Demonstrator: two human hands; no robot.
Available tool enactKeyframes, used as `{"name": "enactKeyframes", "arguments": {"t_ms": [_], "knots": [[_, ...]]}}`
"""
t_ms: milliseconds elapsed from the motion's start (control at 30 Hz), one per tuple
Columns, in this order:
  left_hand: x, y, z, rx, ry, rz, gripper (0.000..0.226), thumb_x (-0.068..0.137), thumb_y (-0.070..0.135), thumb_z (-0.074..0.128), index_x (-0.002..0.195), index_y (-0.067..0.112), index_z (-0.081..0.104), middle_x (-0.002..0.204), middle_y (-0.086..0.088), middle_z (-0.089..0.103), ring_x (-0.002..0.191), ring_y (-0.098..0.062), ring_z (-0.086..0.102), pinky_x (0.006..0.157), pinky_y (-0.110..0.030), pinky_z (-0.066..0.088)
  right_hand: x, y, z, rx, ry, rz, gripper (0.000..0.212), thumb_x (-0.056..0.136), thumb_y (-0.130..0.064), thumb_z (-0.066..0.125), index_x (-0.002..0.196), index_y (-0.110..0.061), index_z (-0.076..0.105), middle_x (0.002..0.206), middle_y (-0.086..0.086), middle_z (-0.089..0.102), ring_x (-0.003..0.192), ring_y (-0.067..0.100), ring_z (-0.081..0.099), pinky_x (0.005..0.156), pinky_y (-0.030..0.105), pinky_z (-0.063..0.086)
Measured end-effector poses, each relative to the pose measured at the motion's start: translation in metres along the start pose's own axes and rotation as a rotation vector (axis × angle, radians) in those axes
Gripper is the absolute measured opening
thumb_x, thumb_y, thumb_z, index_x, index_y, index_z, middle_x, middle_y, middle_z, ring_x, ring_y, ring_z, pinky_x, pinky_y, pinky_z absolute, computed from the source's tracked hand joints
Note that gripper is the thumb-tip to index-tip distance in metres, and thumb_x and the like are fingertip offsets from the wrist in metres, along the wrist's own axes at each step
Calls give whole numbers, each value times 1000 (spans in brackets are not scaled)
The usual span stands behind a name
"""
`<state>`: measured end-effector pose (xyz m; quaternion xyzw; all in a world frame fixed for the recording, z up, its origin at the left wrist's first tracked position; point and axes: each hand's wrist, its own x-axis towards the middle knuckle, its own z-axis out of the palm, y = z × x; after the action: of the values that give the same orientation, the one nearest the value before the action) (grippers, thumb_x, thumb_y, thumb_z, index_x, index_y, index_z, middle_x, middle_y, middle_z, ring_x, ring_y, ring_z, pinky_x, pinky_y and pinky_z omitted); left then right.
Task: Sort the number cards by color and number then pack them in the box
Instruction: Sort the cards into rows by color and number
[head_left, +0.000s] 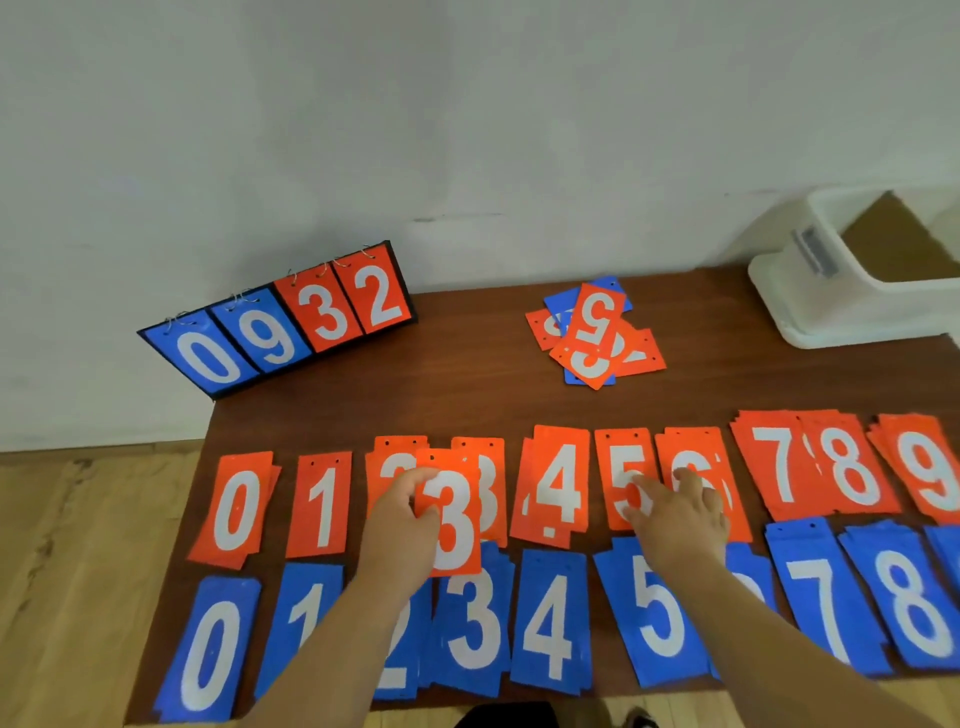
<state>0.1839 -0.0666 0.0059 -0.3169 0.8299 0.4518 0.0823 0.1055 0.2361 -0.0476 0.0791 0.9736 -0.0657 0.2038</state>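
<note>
red 3 card in left grip, digit upright, top toward wall

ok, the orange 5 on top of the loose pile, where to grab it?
Pinch the orange 5 card at its far short end, coming from above: it lies flat and tilted on top of the loose pile, so that end sits raised and uncovered.

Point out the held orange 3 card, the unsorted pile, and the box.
orange 3 card (457, 525), head view, white digit.
unsorted pile (595, 318), head view, top orange card.
box (831, 312), head view, white wall.
</note>
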Motion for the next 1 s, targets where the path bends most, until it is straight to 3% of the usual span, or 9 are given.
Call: {"name": "enactKeyframes", "arguments": {"t_ms": [100,200,267,367,433,600,733,1000], "knots": [[18,9,18,56,2,68,41,101,15,57,135,37,55,132,10,56,117,-14,58,78,-20,56,1,-1,0,-5,-1,10,51,96,-61,51,145,-49,43,156,2,28,143,31,28,114,47,36],[35,13,39,136,-21,97,41,101,16,59,138,34,54,131,6,62,113,-17,63,78,-24,59,2,-4,0,6,15,21,51,95,-60,53,144,-49,45,157,2,29,144,31,28,114,48,35],[44,11,50,241,-45,98,45,98,19,63,139,34,53,133,4,60,116,-19,61,86,-31,59,5,-5,0,12,5,30,51,95,-58,55,144,-48,45,159,2,28,146,31,26,115,49,34],[54,5,60,616,-25,145,47,94,32,68,138,37,52,147,1,44,136,-24,41,110,-43,44,8,-6,1,7,2,45,51,94,-56,58,143,-49,45,159,2,26,147,31,24,115,49,32],[57,7,62,695,-27,153,47,94,38,68,137,39,51,153,-1,35,143,-28,31,116,-47,33,9,-7,2,9,4,52,51,94,-55,60,142,-49,46,159,1,26,146,31,24,116,49,32],[65,10,64,708,-23,171,41,95,39,65,134,38,53,145,2,41,137,-24,35,112,-43,36,13,-10,-3,19,-18,54,51,92,-53,62,141,-46,48,158,2,29,145,31,27,114,47,33],[78,28,68,642,-34,161,50,95,41,64,142,35,49,146,2,43,136,-22,39,109,-41,41,32,-1,-22,175,-44,89,59,90,-52,65,145,-38,47,156,2,34,143,32,33,111,50,40],[126,108,104,504,-67,139,61,91,46,70,145,34,46,146,0,46,134,-23,46,104,-43,49,138,12,-91,390,8,30,51,85,-34,76,133,-24,59,144,8,47,125,31,54,102,47,52]]}}
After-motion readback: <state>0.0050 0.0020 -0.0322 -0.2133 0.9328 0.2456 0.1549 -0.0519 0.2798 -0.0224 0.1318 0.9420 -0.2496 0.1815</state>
